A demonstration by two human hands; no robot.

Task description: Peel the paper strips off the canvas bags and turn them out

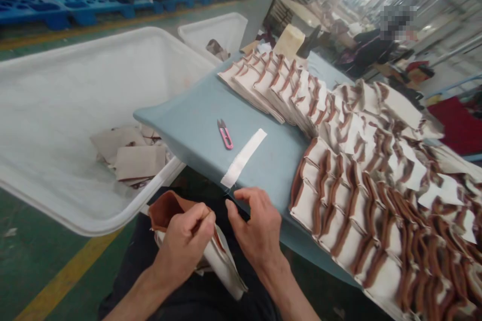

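My left hand (183,243) is closed in a pinch on the upper edge of a sewn cream fabric piece (229,273) with a rust-brown lining, held over my lap. Beside the table's near edge is my right hand (258,223), its thumb and bent fingers apart with nothing seen between them. Just beyond its fingertips lies a white strip (244,158) on the blue-grey table (188,125), with a thin thread at its near end. Pink-handled thread snips (225,135) rest left of the strip, blades pointing away from me.
Rows of stacked cream-and-brown fabric pieces (350,195) cover the table's right side. At left stands a large white bin (86,75) holding several folded pieces (139,163); a smaller white bin (214,30) is behind. Blue pallets (124,7) carry dark bundles. Other people are in the background.
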